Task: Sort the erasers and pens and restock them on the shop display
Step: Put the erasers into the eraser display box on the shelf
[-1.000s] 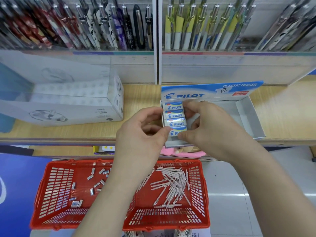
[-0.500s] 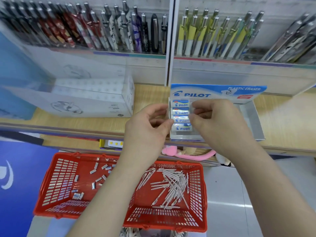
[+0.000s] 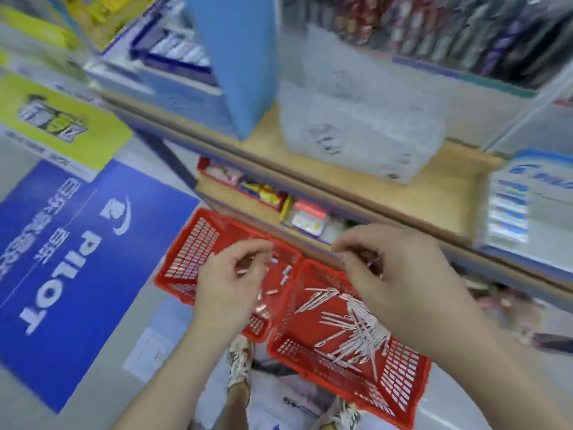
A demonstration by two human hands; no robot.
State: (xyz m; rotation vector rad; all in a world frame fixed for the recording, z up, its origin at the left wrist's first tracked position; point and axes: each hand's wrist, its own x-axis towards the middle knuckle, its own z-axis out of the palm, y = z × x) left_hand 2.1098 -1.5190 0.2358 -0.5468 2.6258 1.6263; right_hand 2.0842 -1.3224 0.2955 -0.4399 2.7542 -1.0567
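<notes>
The frame is blurred by head motion. A red basket sits on the floor below me. Small white erasers lie loose in its left half and a heap of white pens in its right half. My left hand hovers over the eraser side with its fingers curled. Over the basket's far rim, above the pen side, my right hand is curled too. Whether either hand holds anything is lost in the blur. The Pilot eraser display box stands on the wooden shelf at the right edge with a column of erasers in it.
A white carton and a blue divider panel stand on the shelf. Racks of pens hang above. Small goods fill a lower shelf behind the basket. A blue Pilot mat covers the floor at left.
Both hands have left the eraser display box and dropped down over the red basket. My view has swung left and downward, so the display box now sits at the right edge.
</notes>
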